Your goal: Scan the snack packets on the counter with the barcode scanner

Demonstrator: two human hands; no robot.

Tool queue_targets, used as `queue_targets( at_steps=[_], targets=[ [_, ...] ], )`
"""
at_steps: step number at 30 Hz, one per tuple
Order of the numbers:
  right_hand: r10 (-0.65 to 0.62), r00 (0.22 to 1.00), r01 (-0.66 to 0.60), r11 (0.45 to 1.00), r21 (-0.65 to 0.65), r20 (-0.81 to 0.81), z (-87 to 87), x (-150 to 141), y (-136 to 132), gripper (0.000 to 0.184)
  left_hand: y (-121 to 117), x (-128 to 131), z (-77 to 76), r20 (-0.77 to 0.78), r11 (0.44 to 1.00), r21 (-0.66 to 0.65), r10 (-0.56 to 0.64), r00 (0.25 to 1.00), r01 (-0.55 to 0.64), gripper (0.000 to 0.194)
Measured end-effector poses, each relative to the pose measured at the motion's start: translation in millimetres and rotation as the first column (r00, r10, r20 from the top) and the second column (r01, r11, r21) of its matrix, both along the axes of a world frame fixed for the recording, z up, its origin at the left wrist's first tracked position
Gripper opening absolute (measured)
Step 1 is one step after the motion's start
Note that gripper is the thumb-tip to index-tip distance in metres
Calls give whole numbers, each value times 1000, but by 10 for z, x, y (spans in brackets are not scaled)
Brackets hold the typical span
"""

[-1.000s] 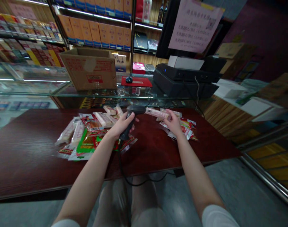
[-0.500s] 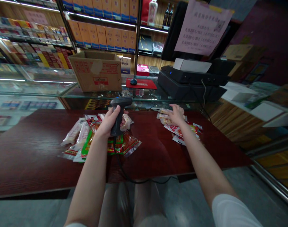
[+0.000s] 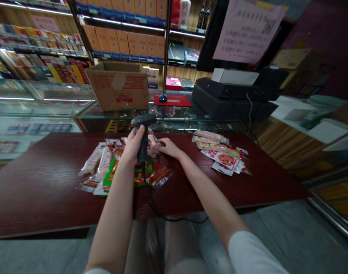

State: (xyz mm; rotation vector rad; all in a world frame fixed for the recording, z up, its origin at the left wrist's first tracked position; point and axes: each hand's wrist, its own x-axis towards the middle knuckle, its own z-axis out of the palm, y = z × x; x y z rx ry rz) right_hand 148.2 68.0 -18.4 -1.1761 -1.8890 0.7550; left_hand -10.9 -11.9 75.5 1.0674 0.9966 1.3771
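Observation:
My left hand (image 3: pixel 133 146) is wrapped round a black barcode scanner (image 3: pixel 143 141), held upright over a pile of snack packets, its cord trailing down over the table edge. My right hand (image 3: pixel 168 147) reaches in from the right, its fingertips pinching a pale wrapped snack (image 3: pixel 152 141) just beside the scanner. The scanner and my left hand partly hide that snack. Under and around them lie green-and-red snack packets (image 3: pixel 154 172) and long white wrapped snacks (image 3: pixel 93 160). Off to the right is a second group, with stacked wrapped bars (image 3: pixel 211 140) above a red-and-white packet (image 3: pixel 227 159).
An open cardboard box (image 3: pixel 121 87) stands on the glass counter behind the dark red table (image 3: pixel 188 190). Near it are a mouse (image 3: pixel 163 97) on a red mat (image 3: pixel 179 101), a black cash drawer (image 3: pixel 231 102) and a monitor with a pink notice (image 3: pixel 245 32).
My right hand has left the stacked bars on the right and moved left to the pale snack beside the scanner. My left hand still holds the scanner in nearly the same place.

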Motion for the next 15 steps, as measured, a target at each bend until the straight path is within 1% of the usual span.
queue_targets(
  at_steps=[2,3,6,8,10,11,13,15],
  targets=[
    [24,999,-24,1000,1,33,-13,32,-54,47,-13,-3,12,14,1000,-7,-9,1000,9,51],
    [35,998,-35,999,-10,44,-24,45,-70,45,-18,-2,18,19,1000,-8,-7,1000,8,49],
    [29,999,-28,999,-38,31,-47,126,-64,29,-24,5,23,39,1000,0,9,999,-9,46],
    [11,1000,-11,999,-47,6,-39,261,-37,27,-16,8,16,46,1000,0,13,999,-13,47],
    [-5,999,1,997,-78,-48,-10,472,-27,33,-6,11,6,36,1000,-5,5,999,-5,48],
    [-7,995,-6,992,-123,-103,8,600,-37,38,-3,13,2,26,1000,-8,-1,1000,1,49],
    [1,980,-45,976,-215,-201,43,878,-91,55,-6,21,3,6,1000,-9,-18,1000,18,48],
    [-19,969,-35,976,-215,-246,64,1152,-181,66,-22,39,14,-12,999,-7,-45,999,45,47]
  ],
)
